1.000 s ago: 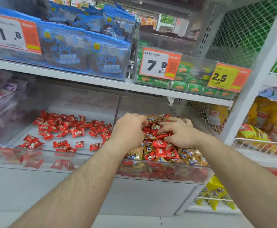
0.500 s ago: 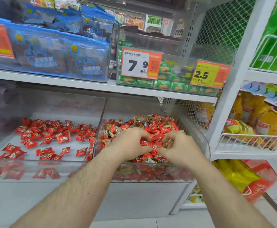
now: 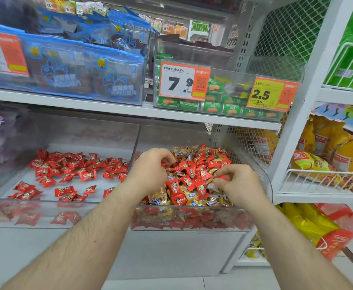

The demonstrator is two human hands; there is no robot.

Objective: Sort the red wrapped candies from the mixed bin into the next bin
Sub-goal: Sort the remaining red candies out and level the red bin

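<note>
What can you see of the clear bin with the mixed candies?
The mixed bin is a clear plastic box with a curved right corner, standing on the lower shelf, right of the bin of red candies. Red and gold wrapped candies fill it. The left hand and right hand reach into the pile with curled fingers.

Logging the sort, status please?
Left hand and right hand each pinching red candies in mixed bin. Gold candies mixed through. Next bin holds reds only.
</note>
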